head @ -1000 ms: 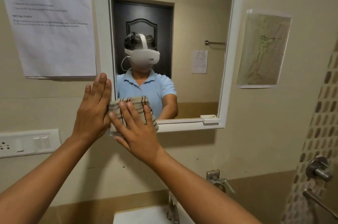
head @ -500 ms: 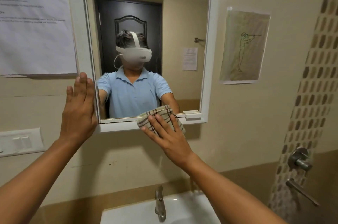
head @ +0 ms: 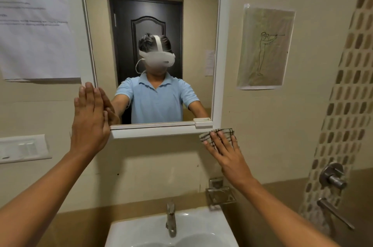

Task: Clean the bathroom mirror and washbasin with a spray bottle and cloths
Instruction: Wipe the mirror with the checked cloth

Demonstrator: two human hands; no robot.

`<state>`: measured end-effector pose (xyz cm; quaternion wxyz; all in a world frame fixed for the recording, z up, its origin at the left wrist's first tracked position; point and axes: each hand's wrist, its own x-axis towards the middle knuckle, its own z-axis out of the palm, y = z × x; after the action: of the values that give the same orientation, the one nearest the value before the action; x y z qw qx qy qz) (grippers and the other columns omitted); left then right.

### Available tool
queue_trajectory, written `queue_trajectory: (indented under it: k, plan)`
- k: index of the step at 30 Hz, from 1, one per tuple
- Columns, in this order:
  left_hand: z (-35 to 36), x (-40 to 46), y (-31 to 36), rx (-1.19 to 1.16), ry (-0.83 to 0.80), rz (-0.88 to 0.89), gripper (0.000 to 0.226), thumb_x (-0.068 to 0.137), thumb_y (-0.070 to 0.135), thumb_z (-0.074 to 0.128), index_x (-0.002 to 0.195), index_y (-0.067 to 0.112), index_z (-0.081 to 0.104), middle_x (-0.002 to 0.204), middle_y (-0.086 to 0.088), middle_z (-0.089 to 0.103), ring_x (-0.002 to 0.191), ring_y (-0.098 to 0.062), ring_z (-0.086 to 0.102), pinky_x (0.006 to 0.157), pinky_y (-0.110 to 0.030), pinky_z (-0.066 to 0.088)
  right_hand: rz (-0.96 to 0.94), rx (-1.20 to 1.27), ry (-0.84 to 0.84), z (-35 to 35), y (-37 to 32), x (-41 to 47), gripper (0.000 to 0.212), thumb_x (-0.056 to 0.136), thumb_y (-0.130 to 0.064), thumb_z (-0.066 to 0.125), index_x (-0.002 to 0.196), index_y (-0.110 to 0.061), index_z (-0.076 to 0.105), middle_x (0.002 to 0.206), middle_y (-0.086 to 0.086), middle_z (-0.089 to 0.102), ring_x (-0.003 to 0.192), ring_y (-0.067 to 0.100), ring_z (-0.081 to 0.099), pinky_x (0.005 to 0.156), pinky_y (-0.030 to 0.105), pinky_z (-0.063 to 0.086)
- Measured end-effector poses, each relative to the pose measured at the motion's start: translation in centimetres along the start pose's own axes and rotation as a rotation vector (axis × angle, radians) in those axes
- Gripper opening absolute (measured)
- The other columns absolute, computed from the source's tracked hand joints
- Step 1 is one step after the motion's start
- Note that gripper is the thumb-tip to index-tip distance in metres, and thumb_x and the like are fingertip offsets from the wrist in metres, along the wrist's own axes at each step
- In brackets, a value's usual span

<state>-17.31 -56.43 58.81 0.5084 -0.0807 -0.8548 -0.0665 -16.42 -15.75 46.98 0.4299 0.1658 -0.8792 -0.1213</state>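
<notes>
The white-framed mirror [head: 217,65] hangs on the beige wall above the white washbasin [head: 193,224]. My left hand [head: 88,121] lies flat with straight fingers against the mirror's lower left corner and frame. My right hand [head: 224,150] presses a folded beige cloth with dark stripes [head: 222,132] against the wall just below the mirror's lower right corner. The fingers are spread over the cloth, and only its upper edge shows above them. No spray bottle is in view.
A steel tap [head: 171,218] rises from the basin's back. A metal soap holder [head: 220,194] sits on the wall to its right. Shower valves [head: 333,176] stick out at the far right. A switch plate [head: 22,148] and taped papers [head: 34,23] are on the left.
My right hand slid the cloth along the mirror's bottom frame from the left corner to past the right corner. The left hand stayed flat on the left frame. The view dropped, showing more basin.
</notes>
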Motion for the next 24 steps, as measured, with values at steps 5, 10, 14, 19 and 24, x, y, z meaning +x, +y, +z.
queue_trajectory:
  k: [5,10,14,19,24]
  plan:
    - [0.2,-1.6,0.9,0.004,-0.059,-0.005,0.068,0.093,0.022,0.027,0.154,0.000,0.004,0.163,-0.016,-0.004,0.151,-0.027,-0.008,0.123,-0.048,0.001,0.227,0.470,-0.013,0.1,-3.1,-2.2,0.117,0.064,0.028,0.059,0.157,-0.032,0.022,0.166,0.002,0.016,0.153,0.023,0.010,0.120,0.045,0.026]
    - [0.4,-6.9,2.9,-0.124,-0.122,-0.007,0.063,0.097,0.023,0.030,0.154,0.001,0.012,0.163,-0.014,0.005,0.152,-0.024,-0.002,0.124,-0.043,0.001,0.736,1.225,0.089,-2.1,-8.0,-3.4,0.060,0.090,0.001,0.064,0.142,-0.023,0.047,0.141,-0.002,0.054,0.125,-0.005,0.052,0.103,0.013,0.041]
    - [1.0,-14.2,6.2,-0.310,-0.241,-0.029,0.060,0.096,0.030,0.034,0.149,0.003,0.031,0.159,-0.010,0.024,0.150,-0.024,0.015,0.122,-0.039,0.012,1.397,1.923,-0.158,-2.8,-11.2,-5.1,0.032,0.091,-0.012,0.067,0.122,-0.015,0.060,0.118,0.014,0.070,0.109,0.031,0.066,0.093,0.048,0.055]
    - [2.0,-22.2,10.6,-0.669,-0.579,-0.423,0.045,0.099,0.035,0.050,0.139,0.015,0.052,0.146,0.000,0.049,0.138,-0.018,0.042,0.114,-0.033,0.032,1.698,2.350,-0.339,-5.1,-15.0,-7.4,0.043,0.096,-0.040,0.052,0.109,-0.005,0.072,0.109,0.021,0.073,0.100,0.037,0.068,0.088,0.046,0.053]
    - [3.6,-24.5,12.0,-1.137,-0.978,-1.066,0.043,0.089,0.043,0.063,0.123,0.015,0.064,0.117,0.002,0.070,0.112,-0.020,0.065,0.086,-0.030,0.052,1.658,2.462,-0.475,-3.3,-18.6,-8.9,0.071,0.098,-0.059,0.033,0.123,-0.001,0.066,0.125,0.027,0.064,0.106,0.040,0.067,0.097,0.049,0.050]
